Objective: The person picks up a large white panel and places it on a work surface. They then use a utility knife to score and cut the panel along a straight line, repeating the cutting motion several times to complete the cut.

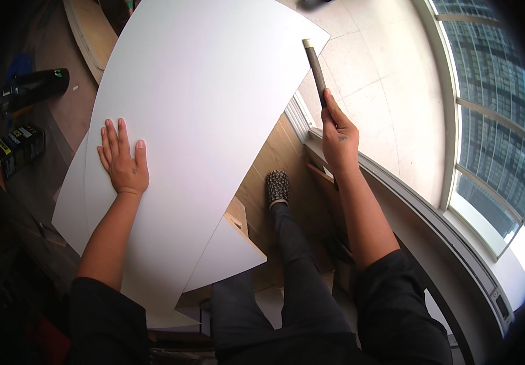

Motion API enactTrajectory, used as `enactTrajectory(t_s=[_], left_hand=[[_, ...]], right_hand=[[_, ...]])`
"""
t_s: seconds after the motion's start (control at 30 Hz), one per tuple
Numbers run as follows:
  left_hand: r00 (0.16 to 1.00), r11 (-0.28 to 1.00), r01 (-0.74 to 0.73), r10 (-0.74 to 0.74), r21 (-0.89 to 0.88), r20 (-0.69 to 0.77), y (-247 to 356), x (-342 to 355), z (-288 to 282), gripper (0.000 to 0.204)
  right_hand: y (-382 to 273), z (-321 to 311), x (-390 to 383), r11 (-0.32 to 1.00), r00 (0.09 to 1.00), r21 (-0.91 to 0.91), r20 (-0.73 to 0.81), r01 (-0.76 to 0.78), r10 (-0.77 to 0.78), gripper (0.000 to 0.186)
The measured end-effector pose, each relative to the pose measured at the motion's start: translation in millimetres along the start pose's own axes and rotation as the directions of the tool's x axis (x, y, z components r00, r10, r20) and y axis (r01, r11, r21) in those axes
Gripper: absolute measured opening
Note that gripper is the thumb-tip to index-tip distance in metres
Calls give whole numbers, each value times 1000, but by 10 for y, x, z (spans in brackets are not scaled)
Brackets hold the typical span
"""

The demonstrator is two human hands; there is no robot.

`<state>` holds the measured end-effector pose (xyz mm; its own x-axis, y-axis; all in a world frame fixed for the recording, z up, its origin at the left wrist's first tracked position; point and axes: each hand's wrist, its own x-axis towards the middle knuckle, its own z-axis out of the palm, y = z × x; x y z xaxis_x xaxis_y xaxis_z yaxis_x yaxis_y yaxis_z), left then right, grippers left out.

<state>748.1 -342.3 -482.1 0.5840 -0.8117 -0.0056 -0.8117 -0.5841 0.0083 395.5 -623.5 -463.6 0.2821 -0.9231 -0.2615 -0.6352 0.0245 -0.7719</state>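
A large white board (pixel 189 109) lies in front of me and fills the middle of the view. My left hand (pixel 124 159) rests flat on its left part, fingers stretched out and thumb apart. Off the board's right edge, my right hand (pixel 340 137) is closed around the lower end of a dark, file-like bar (pixel 316 68) with a pale tip. The bar points away from me, its upper part beside the board's far right corner. I cannot tell whether it touches the edge. Nearer my legs, a second white panel (pixel 229 258) shows its corner under or against the board.
A black cylindrical container (pixel 43 88) and a dark tin (pixel 19 149) with yellow marks stand at the left. On the right run a sliding-door track (pixel 457 252), a pale tiled floor (pixel 384 115) and tall windows (pixel 487 109). My shoe (pixel 278 187) stands on wood flooring.
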Motion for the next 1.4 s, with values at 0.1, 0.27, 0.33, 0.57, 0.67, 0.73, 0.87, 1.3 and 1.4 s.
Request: enactTrajectory(t_s=[0.1, 0.27, 0.33, 0.57, 0.67, 0.73, 0.87, 1.3, 1.4], left_hand=[[1000, 1000, -13, 12, -14, -10, 26, 9, 24, 67], [1000, 1000, -6, 6, -17, 4, 38, 18, 10, 67], [1000, 1000, -3, 3, -10, 9, 37, 21, -33, 67], [1000, 999, -13, 13, -38, -2, 62, 41, 3, 67], [1000, 999, -9, 9, -40, 3, 46, 27, 1, 67], [1000, 999, -2, 2, -33, 5, 28, 2, -6, 67], [1000, 999, -3, 3, -32, 0, 21, 4, -25, 66], [1000, 1000, -12, 12, -12, -5, 2, -4, 1, 68], [1000, 1000, -17, 17, -15, -3, 26, 18, -8, 68]], right_hand=[[-317, -8, 531, 992, 991, -6, -46, -126, 125, 37], [-328, 59, 655, 994, 991, -8, -83, -109, 108, 38], [18, 99, 291, 998, 993, -3, -95, 66, -66, 39], [-325, -8, 741, 989, 989, 65, -63, -130, 134, 38], [-260, -3, 760, 995, 994, 7, -50, -97, 98, 38], [-202, 7, 467, 995, 995, 44, -33, -94, 95, 39], [48, -11, 447, 999, 997, -8, -66, 51, -51, 39], [12, 32, 691, 997, 998, 69, -51, -28, 31, 38], [-330, 61, 1098, 980, 993, 182, -68, -85, 99, 38]])
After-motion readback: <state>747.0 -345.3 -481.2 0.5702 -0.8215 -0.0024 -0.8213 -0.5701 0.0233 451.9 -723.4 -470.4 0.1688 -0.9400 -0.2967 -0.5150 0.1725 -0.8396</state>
